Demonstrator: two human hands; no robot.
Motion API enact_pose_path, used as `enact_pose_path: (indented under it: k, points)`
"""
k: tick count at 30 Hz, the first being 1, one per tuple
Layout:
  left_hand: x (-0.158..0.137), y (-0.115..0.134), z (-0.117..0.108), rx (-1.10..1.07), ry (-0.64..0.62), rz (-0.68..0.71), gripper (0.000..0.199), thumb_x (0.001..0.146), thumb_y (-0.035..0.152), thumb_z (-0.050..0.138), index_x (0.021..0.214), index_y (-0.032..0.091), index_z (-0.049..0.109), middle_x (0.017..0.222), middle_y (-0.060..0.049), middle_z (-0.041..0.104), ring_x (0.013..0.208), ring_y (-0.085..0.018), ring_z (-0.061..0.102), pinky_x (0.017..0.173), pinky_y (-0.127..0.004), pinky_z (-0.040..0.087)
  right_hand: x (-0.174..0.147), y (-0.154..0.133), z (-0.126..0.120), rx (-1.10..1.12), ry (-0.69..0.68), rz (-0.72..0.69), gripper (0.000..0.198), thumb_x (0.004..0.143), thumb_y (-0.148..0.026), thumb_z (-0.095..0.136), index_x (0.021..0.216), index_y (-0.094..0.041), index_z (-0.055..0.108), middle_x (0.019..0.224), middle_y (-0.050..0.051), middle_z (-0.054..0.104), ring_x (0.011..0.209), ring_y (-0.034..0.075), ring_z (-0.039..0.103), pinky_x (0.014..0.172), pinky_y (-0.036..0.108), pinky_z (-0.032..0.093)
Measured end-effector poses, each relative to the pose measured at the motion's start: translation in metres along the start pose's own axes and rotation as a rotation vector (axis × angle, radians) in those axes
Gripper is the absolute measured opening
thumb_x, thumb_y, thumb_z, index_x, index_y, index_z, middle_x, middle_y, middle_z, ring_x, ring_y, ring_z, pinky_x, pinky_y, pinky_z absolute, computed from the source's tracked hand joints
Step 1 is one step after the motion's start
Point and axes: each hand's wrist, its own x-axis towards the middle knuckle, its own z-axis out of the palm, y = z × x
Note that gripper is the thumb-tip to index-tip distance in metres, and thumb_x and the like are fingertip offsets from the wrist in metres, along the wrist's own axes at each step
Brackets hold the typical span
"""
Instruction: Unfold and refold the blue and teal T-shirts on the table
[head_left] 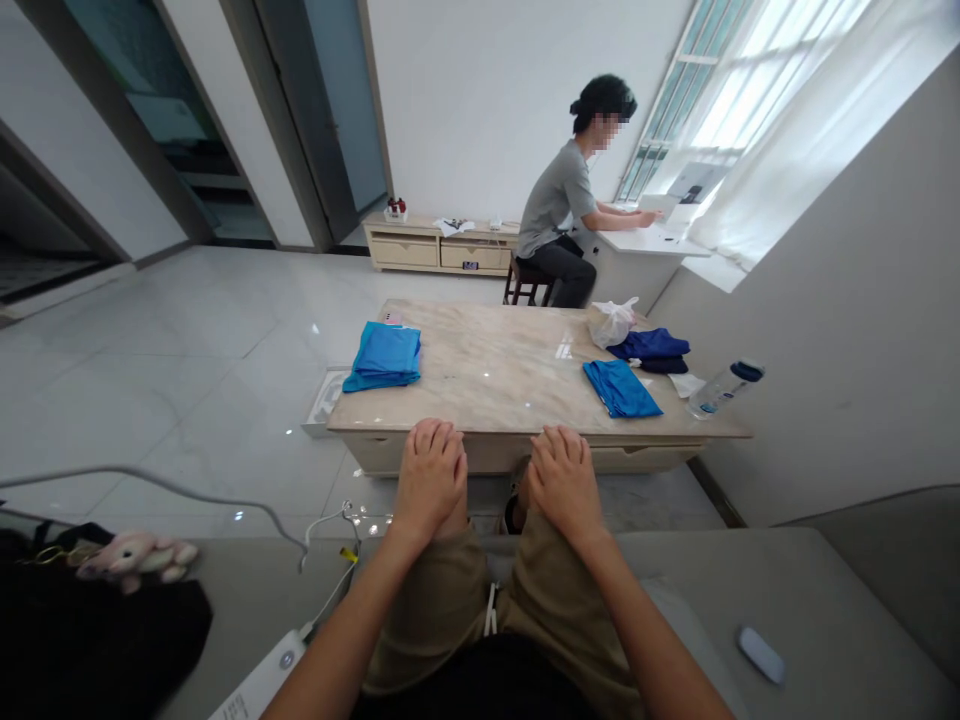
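With the clock centred on the tabletop and twelve pointing away from the wearer, a folded blue cloth stack [384, 354] lies flat near nine o'clock; a smaller folded blue cloth [621, 389] lies near three, at the front edge; both rest on the marble-patterned table [495, 360]. The left hand [431, 468] is at seven o'clock, palm down over the left knee; the right hand [561, 472] is at five, laid likewise over the right knee; both are loosely open, fingers together and curved over the knees, gripping no object that shows; each is just in front of the table edge, and whether they touch it I cannot tell.

Toward two o'clock sit a white plastic bag [613, 324] and darker blue cloths [651, 344], side by side; a clear bottle [721, 391] leans outward in view beyond the smaller cloth; at one o'clock, past the table, a person in a grey shirt [559, 195] sits at a white desk [645, 238]; near eleven stands a low cabinet [405, 252].
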Motion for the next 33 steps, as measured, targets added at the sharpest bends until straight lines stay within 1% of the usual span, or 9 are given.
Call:
enact_pose_path:
  k: [3,7,9,12,18,21,25,29,33]
  points:
    - [0.001,0.005,0.001,0.004,-0.006,0.000,0.034,0.104,0.025,0.056,0.133,0.020,0.073,0.151,-0.015,0.067,0.150,-0.036,0.051,0.133,-0.060,0.031,0.001,-0.003,0.000,0.058,0.070,-0.022,0.043,0.104,-0.030,0.054,0.143,-0.020,0.068,0.162,0.014,0.056,0.156,0.035,0.040,0.130,0.059,0.029]
    - [0.002,0.012,0.002,0.011,-0.035,-0.006,0.034,0.105,0.025,0.056,0.135,0.022,0.072,0.151,-0.012,0.068,0.151,-0.035,0.050,0.135,-0.059,0.030,0.012,-0.001,0.011,0.128,0.166,0.116,0.052,0.104,-0.040,0.058,0.148,-0.014,0.062,0.159,0.019,0.057,0.152,0.037,0.045,0.124,0.054,0.041]
    - [0.004,0.016,0.003,0.015,-0.053,-0.013,0.035,0.105,0.025,0.056,0.136,0.022,0.071,0.153,-0.012,0.067,0.152,-0.034,0.050,0.135,-0.060,0.031,0.019,0.002,0.016,0.150,0.176,0.155,0.049,0.105,-0.040,0.058,0.143,-0.012,0.066,0.152,0.020,0.063,0.146,0.037,0.051,0.121,0.052,0.044]
    - [0.012,0.021,0.005,0.021,-0.069,-0.037,0.034,0.104,0.023,0.057,0.134,0.022,0.073,0.152,-0.012,0.068,0.151,-0.035,0.052,0.134,-0.061,0.033,0.026,0.010,0.017,0.165,0.158,0.142,0.039,0.106,-0.034,0.055,0.135,-0.013,0.071,0.144,0.020,0.068,0.141,0.036,0.054,0.121,0.053,0.045]
    - [0.031,0.029,0.014,0.058,-0.076,-0.052,0.030,0.102,0.021,0.058,0.123,0.024,0.079,0.142,-0.011,0.074,0.141,-0.035,0.061,0.128,-0.062,0.042,0.019,0.025,0.015,0.274,0.232,0.126,0.041,0.108,-0.036,0.054,0.144,-0.020,0.065,0.146,0.015,0.067,0.139,0.033,0.057,0.117,0.052,0.049]
    - [0.033,0.034,0.016,0.054,-0.065,-0.035,0.031,0.101,0.021,0.060,0.125,0.025,0.080,0.140,-0.011,0.075,0.140,-0.036,0.062,0.128,-0.063,0.043,0.016,0.024,0.017,0.299,0.255,0.127,0.040,0.108,-0.035,0.054,0.144,-0.022,0.066,0.146,0.014,0.067,0.140,0.033,0.057,0.117,0.053,0.050]
    - [0.029,0.040,0.015,0.052,-0.073,-0.010,0.033,0.102,0.022,0.060,0.128,0.025,0.079,0.141,-0.011,0.074,0.141,-0.035,0.060,0.130,-0.063,0.040,0.016,0.018,0.015,0.300,0.262,0.119,0.036,0.108,-0.033,0.054,0.139,-0.024,0.070,0.148,0.013,0.067,0.143,0.033,0.055,0.119,0.053,0.049]
    - [0.023,0.040,0.014,0.084,-0.076,0.013,0.033,0.105,0.024,0.056,0.131,0.022,0.076,0.145,-0.013,0.071,0.145,-0.035,0.056,0.132,-0.062,0.036,0.015,0.011,0.011,0.269,0.248,0.124,0.036,0.107,-0.031,0.052,0.136,-0.021,0.072,0.150,0.014,0.065,0.146,0.033,0.051,0.124,0.053,0.046]
    - [0.016,0.033,0.014,0.082,-0.057,0.022,0.034,0.105,0.023,0.055,0.133,0.020,0.073,0.149,-0.014,0.068,0.149,-0.035,0.052,0.133,-0.061,0.033,0.012,0.008,0.009,0.243,0.208,0.132,0.042,0.108,-0.032,0.049,0.141,-0.017,0.069,0.155,0.017,0.061,0.149,0.036,0.047,0.125,0.055,0.043]
